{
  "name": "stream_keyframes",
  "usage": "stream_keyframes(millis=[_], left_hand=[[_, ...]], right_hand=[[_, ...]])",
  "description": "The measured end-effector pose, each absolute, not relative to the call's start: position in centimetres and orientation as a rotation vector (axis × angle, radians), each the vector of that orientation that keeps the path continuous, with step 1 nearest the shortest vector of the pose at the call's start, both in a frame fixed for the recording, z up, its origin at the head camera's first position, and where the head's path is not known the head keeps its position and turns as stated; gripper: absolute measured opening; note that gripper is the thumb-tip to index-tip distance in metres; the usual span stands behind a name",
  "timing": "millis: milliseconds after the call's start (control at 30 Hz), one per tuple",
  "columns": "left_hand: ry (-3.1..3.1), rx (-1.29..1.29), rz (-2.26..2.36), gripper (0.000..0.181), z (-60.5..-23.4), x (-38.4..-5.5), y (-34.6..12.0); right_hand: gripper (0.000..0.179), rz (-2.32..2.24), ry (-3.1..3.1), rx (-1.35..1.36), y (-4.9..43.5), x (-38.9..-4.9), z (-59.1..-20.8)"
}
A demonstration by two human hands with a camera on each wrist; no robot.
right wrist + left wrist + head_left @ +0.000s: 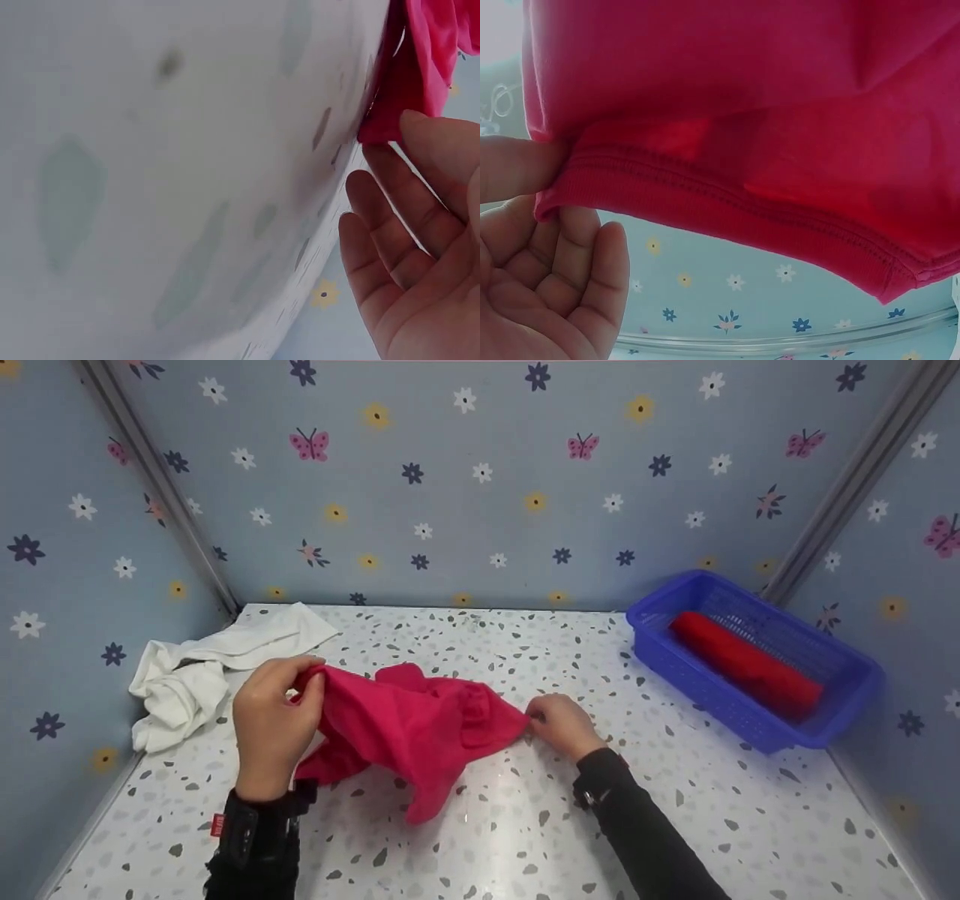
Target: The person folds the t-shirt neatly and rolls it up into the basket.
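A crumpled pink-red garment (420,720) is stretched between both hands over the speckled tabletop. Its left part is raised, and a fold droops at the front. My left hand (274,724) pinches its upper left edge between thumb and index finger. In the left wrist view, that edge is a stitched, ribbed band (727,214), and the other fingers of the left hand (547,277) are bent below it. Low over the table, my right hand (562,726) pinches the right corner. The right wrist view shows the thumb and index finger of that hand (420,225) on the cloth (401,97).
White cloth (187,690) lies bunched at the table's back left. At the right stands a blue plastic basket (697,690) with a rolled red cloth (746,664) inside. Flower-patterned panels (480,487) enclose the speckled table (510,840) at the back and sides.
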State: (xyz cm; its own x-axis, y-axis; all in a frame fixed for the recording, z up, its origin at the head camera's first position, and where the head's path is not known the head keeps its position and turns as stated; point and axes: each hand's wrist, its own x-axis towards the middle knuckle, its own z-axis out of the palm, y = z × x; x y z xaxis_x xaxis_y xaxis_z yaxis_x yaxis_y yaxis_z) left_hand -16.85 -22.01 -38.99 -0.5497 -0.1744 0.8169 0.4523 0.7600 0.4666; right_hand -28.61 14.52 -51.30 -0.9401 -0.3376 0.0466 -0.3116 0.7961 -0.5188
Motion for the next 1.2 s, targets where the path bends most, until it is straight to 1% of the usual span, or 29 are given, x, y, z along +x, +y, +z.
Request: stream_keyframes(millis=[167, 500, 967, 1200], left_hand=[[-1.972, -0.196, -0.842, 0.014, -39.0, -17.3, -22.7], [-1.952, -0.089, -0.887, 0.016, -39.0, -18.0, -24.4], [-1.95, 0.005, -0.891, 0.014, -38.1, -18.3, -25.1], [-1.949, 0.034, -0.874, 0.014, -37.6, -18.3, -25.3]], right_hand=[[0.01, -0.894, 2.912, -0.464, 15.7, -28.6, -50.2], [0.006, -1.016, 3.094, -0.465, 21.0, -29.0, -46.6], [0.007, -1.401, 3.31, -0.428, 26.2, -27.5, -42.7], [0.007, -1.467, 3.439, -0.35, 27.5, -26.4, -41.3]])
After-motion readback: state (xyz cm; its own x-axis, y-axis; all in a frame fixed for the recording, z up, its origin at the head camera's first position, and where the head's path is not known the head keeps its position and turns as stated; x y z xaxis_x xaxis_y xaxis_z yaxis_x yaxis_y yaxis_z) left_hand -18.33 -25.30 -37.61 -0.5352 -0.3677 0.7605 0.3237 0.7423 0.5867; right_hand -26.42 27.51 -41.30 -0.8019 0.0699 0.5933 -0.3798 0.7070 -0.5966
